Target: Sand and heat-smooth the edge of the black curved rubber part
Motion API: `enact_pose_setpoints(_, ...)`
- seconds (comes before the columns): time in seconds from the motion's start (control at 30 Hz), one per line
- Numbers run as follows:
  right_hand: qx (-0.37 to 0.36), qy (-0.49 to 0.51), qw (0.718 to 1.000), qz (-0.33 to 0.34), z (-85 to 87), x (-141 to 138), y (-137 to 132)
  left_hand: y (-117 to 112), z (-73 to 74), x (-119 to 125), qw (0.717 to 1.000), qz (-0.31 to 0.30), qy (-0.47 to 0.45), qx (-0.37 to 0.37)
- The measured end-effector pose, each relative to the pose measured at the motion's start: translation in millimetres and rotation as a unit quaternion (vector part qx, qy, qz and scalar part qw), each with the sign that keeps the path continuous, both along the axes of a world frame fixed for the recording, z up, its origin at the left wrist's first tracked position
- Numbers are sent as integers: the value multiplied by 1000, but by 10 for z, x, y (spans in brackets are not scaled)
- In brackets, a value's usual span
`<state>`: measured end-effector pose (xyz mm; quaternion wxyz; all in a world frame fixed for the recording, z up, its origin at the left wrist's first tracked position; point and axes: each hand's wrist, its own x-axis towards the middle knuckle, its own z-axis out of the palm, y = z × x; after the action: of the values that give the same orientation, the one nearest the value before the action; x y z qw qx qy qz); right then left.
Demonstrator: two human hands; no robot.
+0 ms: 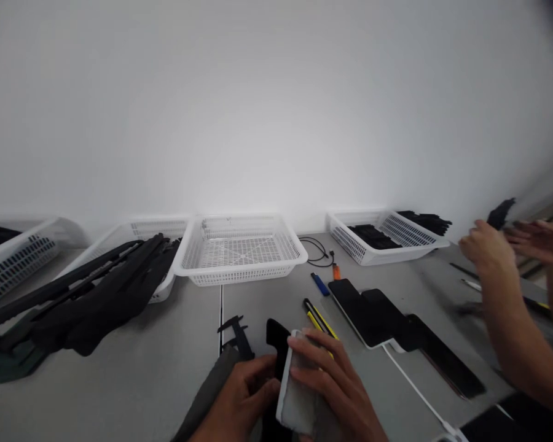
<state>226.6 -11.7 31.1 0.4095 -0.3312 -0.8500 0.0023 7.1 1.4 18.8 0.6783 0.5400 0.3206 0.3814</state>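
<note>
Black flat plastic strip [276,344] was gripped by the left hand [242,393], seemingly steadied for wiping. A grey folded cloth [299,399] was pressed against the strip under the closed right hand [332,387], just beside a yellow-and-black pen [320,320].

A flat black part [276,350] stands tilted near the table's front edge, its lower half wrapped in a grey-white cloth [299,399] pressed against its right side.

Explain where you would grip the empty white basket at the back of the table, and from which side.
Grip the white basket by its flared near rim, coming from the front. The rim overhangs the wall, so fingers could hook under it, and the near side faces bare table while another basket crowds its left.
</note>
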Motion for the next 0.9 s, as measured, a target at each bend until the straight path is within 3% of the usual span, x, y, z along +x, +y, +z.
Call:
enact_pose_setpoints(0.13, 21, 13, 997, -70, -31, -4, -32, -2, 86, -35, 999, 7, 30, 35)
enact_pose_setpoints(0.33, 31, 1, 997, -74, 54, 0, -25, -2, 110, -43, 997, 7, 41, 60)
enact_pose_setpoints(0.6, 22, 5, 995, -97, -49, 25, -69, -36, 65, -60, 997, 19, 56, 50)
enact_pose_setpoints(0.77, 14, -49, 999, -16, -53, 53, -76, -24, 81, -56, 998, 12, 49, 41)
enact_pose_setpoints(0.9, 20, -10, 995, -97, -80, 30, -80, -22, 40, -56, 996, 24, 77, 44)
